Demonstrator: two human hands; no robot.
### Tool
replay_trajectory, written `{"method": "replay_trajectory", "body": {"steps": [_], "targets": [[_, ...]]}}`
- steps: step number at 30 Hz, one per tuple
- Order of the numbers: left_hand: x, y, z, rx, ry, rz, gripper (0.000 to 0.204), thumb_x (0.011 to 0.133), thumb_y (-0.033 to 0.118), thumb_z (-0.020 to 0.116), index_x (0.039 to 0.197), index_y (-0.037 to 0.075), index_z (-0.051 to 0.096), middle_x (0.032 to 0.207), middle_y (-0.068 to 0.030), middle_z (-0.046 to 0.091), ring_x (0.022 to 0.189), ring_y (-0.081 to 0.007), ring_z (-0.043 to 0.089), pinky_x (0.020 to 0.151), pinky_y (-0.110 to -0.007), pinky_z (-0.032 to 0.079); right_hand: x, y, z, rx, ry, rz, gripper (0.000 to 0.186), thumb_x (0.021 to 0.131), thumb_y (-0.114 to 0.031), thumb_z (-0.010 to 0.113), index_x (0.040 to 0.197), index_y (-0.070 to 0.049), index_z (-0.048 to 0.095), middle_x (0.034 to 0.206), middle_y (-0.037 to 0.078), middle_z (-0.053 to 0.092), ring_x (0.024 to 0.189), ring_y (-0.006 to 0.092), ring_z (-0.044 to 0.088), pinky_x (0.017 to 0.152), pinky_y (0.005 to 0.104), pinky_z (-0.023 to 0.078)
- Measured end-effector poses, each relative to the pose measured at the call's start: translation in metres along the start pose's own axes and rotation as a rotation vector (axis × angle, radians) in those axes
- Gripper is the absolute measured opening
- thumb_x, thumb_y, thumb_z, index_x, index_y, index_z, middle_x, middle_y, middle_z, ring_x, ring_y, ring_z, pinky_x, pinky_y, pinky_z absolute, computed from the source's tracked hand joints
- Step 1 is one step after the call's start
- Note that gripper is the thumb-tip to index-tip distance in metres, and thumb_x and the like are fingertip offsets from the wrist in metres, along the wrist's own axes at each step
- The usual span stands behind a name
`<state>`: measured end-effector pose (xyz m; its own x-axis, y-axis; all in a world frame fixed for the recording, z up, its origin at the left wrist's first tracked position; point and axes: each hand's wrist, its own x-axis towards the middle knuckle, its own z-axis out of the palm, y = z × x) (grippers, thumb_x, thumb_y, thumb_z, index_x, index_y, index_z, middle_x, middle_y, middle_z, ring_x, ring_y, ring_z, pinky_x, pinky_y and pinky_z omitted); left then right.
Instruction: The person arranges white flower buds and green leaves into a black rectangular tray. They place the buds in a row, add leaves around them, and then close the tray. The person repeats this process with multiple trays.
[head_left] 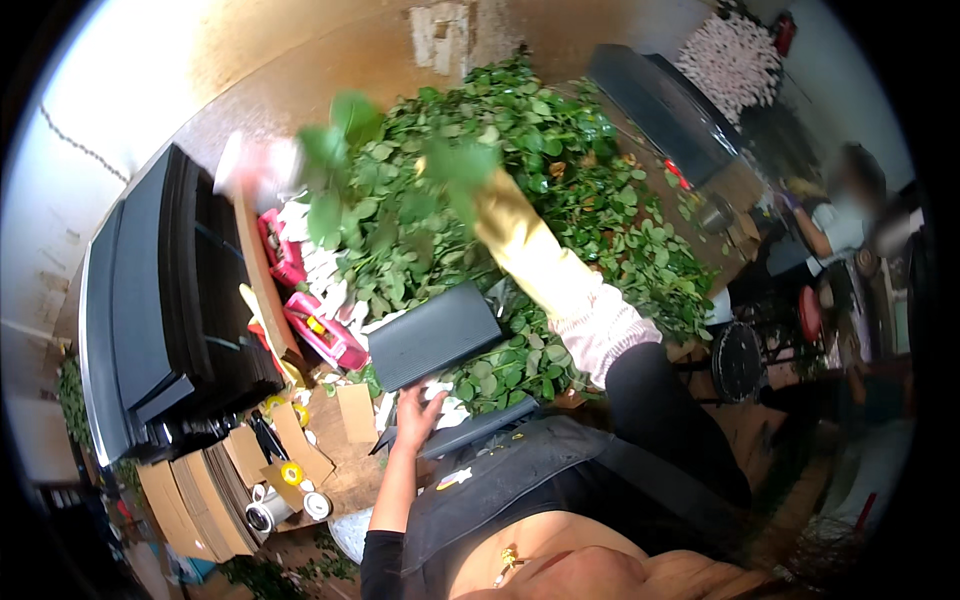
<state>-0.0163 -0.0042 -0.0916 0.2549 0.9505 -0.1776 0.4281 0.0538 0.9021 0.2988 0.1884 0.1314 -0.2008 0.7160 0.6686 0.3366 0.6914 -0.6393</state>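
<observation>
My left hand [415, 415], bare, is at the near edge of a dark corrugated board [434, 335], its thumb and fingers apart. The board lies on leaves and crumpled white paper. My right hand [488, 195], in a long yellow glove with a pink knit cuff, is raised over a wide pile of cut leafy green stems [550, 140]. It grips a blurred leafy stem [455, 165]; the leaves mostly hide its fingers. Beneath my left hand's side of the pile, another dark sheet [470, 430] lies along the table's near edge.
Stacked dark boards [150, 300], pink crates [325, 330], tape rolls, cardboard pieces [200, 495] and a metal cup [262, 510] crowd the left. At right are a long dark board [660, 110], red-handled cutters [678, 175], stools [738, 360] and another person [840, 230] working.
</observation>
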Motion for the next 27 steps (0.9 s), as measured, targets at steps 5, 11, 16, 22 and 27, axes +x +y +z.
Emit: {"method": "replay_trajectory", "body": {"steps": [5, 11, 16, 22, 27], "targets": [[-0.002, 0.008, -0.01, -0.063, -0.035, 0.003, 0.05, 0.087, 0.02, 0.08, 0.126, -0.005, 0.062, 0.115, -0.0185, 0.067, 0.099, -0.0251, 0.069, 0.079, -0.036, 0.058, -0.036, -0.04, -0.005, -0.301, -0.45, 0.19, 0.014, 0.086, -0.01, 0.055, 0.09, -0.011, 0.068, 0.077, 0.011, 0.062, 0.069, 0.0284, 0.062, 0.06, 0.038, 0.05], [0.014, 0.012, 0.005, -0.008, -0.083, 0.048, 0.056, 0.087, 0.02, 0.081, 0.129, -0.009, 0.058, 0.112, -0.0209, 0.067, 0.095, -0.0239, 0.069, 0.078, -0.037, 0.061, -0.078, 0.069, -0.031, -0.6, -0.141, 0.639, 0.014, 0.087, -0.012, 0.058, 0.087, -0.007, 0.072, 0.078, 0.013, 0.068, 0.072, 0.0257, 0.066, 0.068, 0.039, 0.052], [0.014, -0.002, -0.005, 0.046, -0.08, 0.087, 0.054, 0.087, 0.021, 0.081, 0.127, -0.008, 0.058, 0.113, -0.0237, 0.067, 0.091, -0.0255, 0.07, 0.075, -0.037, 0.06, -0.056, -0.061, 0.014, -0.532, -0.285, 0.058, 0.007, 0.083, -0.01, 0.06, 0.084, -0.01, 0.067, 0.075, 0.01, 0.065, 0.071, 0.0305, 0.064, 0.066, 0.0435, 0.049], [0.003, -0.014, -0.004, 0.132, -0.175, 0.009, 0.034, 0.092, 0.025, 0.068, 0.117, 0.002, 0.066, 0.109, -0.018, 0.069, 0.099, -0.0285, 0.067, 0.086, -0.042, 0.052, -0.149, -0.11, -0.042, -0.37, -0.532, 0.119, 0.042, 0.071, 0.003, 0.072, 0.111, -0.009, 0.071, 0.094, 0.01, 0.073, 0.087, 0.0311, 0.07, 0.074, 0.0397, 0.056], [0.007, 0.002, 0.002, 0.136, -0.044, 0.131, 0.038, 0.089, 0.031, 0.075, 0.103, -0.004, 0.066, 0.091, -0.0205, 0.066, 0.086, -0.0317, 0.065, 0.075, -0.043, 0.051, -0.243, -0.037, -0.03, -0.937, -0.863, 0.471, 0.044, 0.094, -0.019, 0.06, 0.137, -0.014, 0.06, 0.137, 0.013, 0.063, 0.117, 0.0287, 0.064, 0.099, 0.0392, 0.051]]}}
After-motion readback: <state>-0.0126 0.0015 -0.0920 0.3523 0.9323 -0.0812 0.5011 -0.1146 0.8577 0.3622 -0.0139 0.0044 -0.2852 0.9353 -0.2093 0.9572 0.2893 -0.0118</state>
